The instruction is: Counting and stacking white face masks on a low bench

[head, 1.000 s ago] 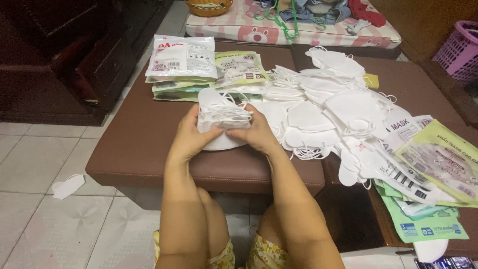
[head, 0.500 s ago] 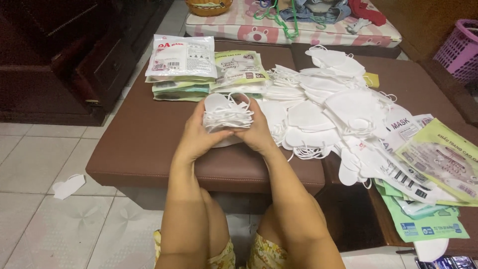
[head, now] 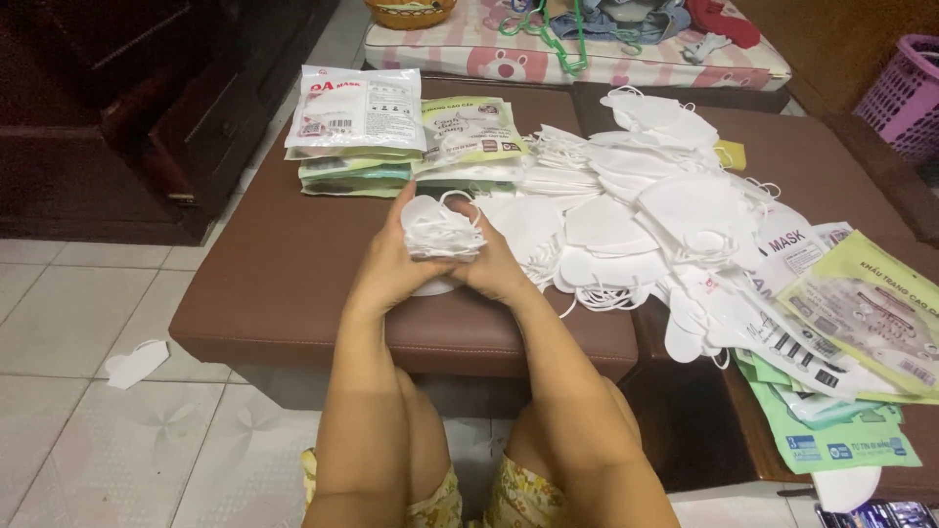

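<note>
Above brown bench (head: 293, 284): left hand (head: 386, 269), right hand (head: 499, 269) grip closed on mask stack (head: 440, 233); white packet (head: 357, 112) behind (atop green ones).

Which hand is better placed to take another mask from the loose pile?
Probably the right hand. Both hands grip the mask stack, but the loose pile lies directly beside the right hand, while the left hand is on the far side.

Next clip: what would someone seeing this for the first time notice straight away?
Dead centre, the left hand and right hand press a small stack of white masks between them, above the brown cushioned bench. To the right spreads a big loose heap of white masks, with empty flat packets fanned at the right edge. Filled packets are stacked at the bench's far side.
</note>
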